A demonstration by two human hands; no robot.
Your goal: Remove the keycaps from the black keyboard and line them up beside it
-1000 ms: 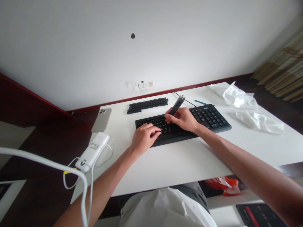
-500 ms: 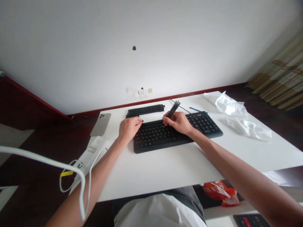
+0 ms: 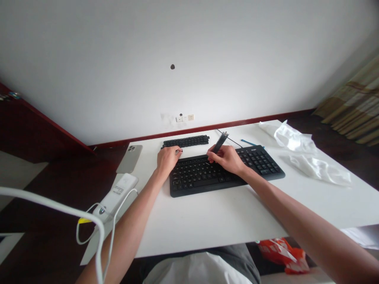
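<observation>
A black keyboard [image 3: 204, 182] lies on the white table, its number pad to the right. My right hand [image 3: 227, 158] is closed around a black pen-like tool [image 3: 220, 142] with a frayed or clear upper end. The tool leans over the keyboard's upper rows, and a thin pale bit shows at its lower end by the keys. At the keyboard's upper left corner, my left hand [image 3: 168, 159] pinches a small black piece that looks like a keycap [image 3: 181, 150]. Several loose black keycaps [image 3: 186, 141] lie in rows behind the keyboard.
A phone [image 3: 129, 159] and a white power strip [image 3: 117, 193] with a white cable [image 3: 59, 204] are on the left. A thin blue stick [image 3: 248, 142] lies behind the keyboard. Crumpled clear plastic [image 3: 296, 138] covers part of the right side. Below the table sits a red bag [image 3: 281, 252].
The view has shifted a little, so the table sits slightly lower and further right. My left hand with the small piece has drawn slightly back from the keyboard's edge. The right hand keeps its hold.
</observation>
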